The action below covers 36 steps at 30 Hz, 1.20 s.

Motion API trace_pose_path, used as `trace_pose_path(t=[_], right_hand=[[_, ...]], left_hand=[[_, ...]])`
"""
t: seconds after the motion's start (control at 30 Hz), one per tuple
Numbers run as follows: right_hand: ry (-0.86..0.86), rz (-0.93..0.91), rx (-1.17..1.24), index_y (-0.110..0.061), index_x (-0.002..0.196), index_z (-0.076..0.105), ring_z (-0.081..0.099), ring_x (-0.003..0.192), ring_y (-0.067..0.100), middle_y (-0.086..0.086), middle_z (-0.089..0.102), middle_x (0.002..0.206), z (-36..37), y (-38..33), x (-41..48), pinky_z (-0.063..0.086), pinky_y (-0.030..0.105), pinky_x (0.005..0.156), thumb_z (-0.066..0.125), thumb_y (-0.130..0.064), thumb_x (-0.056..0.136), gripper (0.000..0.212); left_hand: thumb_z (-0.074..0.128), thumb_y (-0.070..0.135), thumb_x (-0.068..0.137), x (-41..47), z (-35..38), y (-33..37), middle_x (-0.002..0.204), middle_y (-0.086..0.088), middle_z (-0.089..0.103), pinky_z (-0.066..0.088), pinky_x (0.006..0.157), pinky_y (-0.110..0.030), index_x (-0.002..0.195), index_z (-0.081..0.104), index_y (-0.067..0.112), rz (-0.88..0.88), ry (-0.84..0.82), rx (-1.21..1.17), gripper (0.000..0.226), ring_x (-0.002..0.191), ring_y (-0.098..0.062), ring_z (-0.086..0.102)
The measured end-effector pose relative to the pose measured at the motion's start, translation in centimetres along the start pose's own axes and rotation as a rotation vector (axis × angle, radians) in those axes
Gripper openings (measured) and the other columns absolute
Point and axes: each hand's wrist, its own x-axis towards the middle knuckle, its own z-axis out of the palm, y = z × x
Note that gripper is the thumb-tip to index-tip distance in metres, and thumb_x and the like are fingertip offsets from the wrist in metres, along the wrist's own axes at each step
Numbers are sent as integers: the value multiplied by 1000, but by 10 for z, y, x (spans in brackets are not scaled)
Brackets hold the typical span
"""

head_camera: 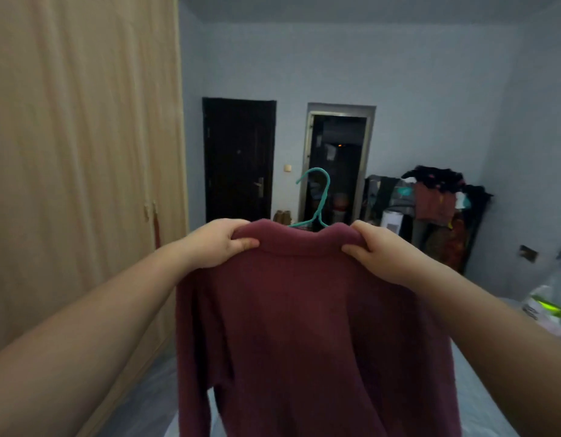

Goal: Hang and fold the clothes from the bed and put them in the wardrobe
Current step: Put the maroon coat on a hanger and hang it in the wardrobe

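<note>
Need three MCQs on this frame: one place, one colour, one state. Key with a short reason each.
1. Where is the wardrobe from the person's view?
A) right
B) left
C) straight ahead

2. What colour is the hanger?
A) white
B) black
C) teal

3. How is the maroon sweater held?
A) both hands grip its shoulders
B) left hand alone
C) draped over one forearm

Key:
1 B, its wooden doors fill the left side.
2 C, the teal hook rises above the collar.
3 A, the left hand and the right hand each pinch a shoulder.
</note>
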Motion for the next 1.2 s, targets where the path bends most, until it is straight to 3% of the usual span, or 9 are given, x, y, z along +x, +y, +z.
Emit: trace_pose_path(t=[0.1, 0.2, 0.47, 0.6, 0.7, 0.8, 0.97, 1.1, 1.2], right_hand=[[-90, 15, -4, -35, 97, 47, 61, 81, 15, -7, 64, 90, 14, 14, -6, 52, 41, 74, 50, -46, 97, 11], [-103, 47, 88, -36, 97, 45, 63, 82, 23, -2, 66, 92, 41, 9, -6, 53, 45, 75, 39, -43, 101, 11], [-23, -289, 352, -29, 99, 46, 62, 83, 33, 5, 67, 88, 92, -106, 8, 48, 43, 68, 39, -39, 99, 12], [7, -495, 395, -30, 106, 46, 65, 87, 32, 1, 68, 89, 71, -177, 10, 50, 43, 71, 35, -51, 84, 32], [99, -602, 305, -37, 129, 38, 67, 98, 24, -7, 68, 109, 54, -229, 4, 53, 39, 77, 49, -65, 80, 57], [168, -620, 237, -25, 137, 35, 65, 106, 29, 3, 61, 127, 39, -275, 4, 53, 39, 81, 64, -59, 81, 72], [-50, -731, 395, -20, 110, 50, 62, 102, 28, 4, 64, 108, 11, -379, -6, 47, 36, 83, 54, -23, 98, 13], [-207, -821, 513, -13, 122, 60, 60, 112, 23, 5, 67, 118, -5, -473, -35, 45, 34, 96, 55, -9, 98, 25], [-634, -841, 779, -15, 123, 62, 65, 110, 18, 2, 71, 117, -8, -529, -59, 52, 33, 96, 54, -1, 98, 30]], left_hand=[[48, 76, 77, -32, -5, -8, 88, 15, 69, 54, 81, -40, 97, 61, 37, -95, 195, 116, 47, 86, -9, 66], [43, 82, 74, -68, -11, -6, 88, 16, 69, 54, 79, -38, 99, 59, 39, -177, 250, 236, 53, 86, -11, 66], [29, 83, 75, -169, -43, 28, 92, 1, 72, 48, 65, -35, 96, 52, 32, -367, 361, 728, 60, 91, -30, 68], [33, 83, 72, -226, -72, 54, 79, 4, 67, 36, 58, -32, 81, 50, 28, -522, 568, 842, 59, 81, -29, 67], [35, 86, 74, -272, -111, 75, 70, 5, 63, 30, 55, -30, 76, 50, 27, -618, 711, 942, 61, 74, -28, 65], [33, 89, 75, -328, -161, 96, 63, 5, 57, 37, 53, -31, 78, 55, 25, -677, 817, 1009, 67, 72, -30, 65], [33, 91, 73, -434, -229, 127, 64, 8, 56, 37, 57, -32, 78, 52, 27, -724, 837, 1028, 66, 76, -29, 65], [34, 93, 69, -534, -276, 155, 68, 12, 56, 38, 61, -33, 82, 56, 34, -812, 803, 1020, 64, 81, -26, 64], [36, 91, 68, -604, -301, 175, 72, 14, 59, 40, 63, -32, 85, 63, 36, -860, 859, 993, 64, 83, -23, 64]])
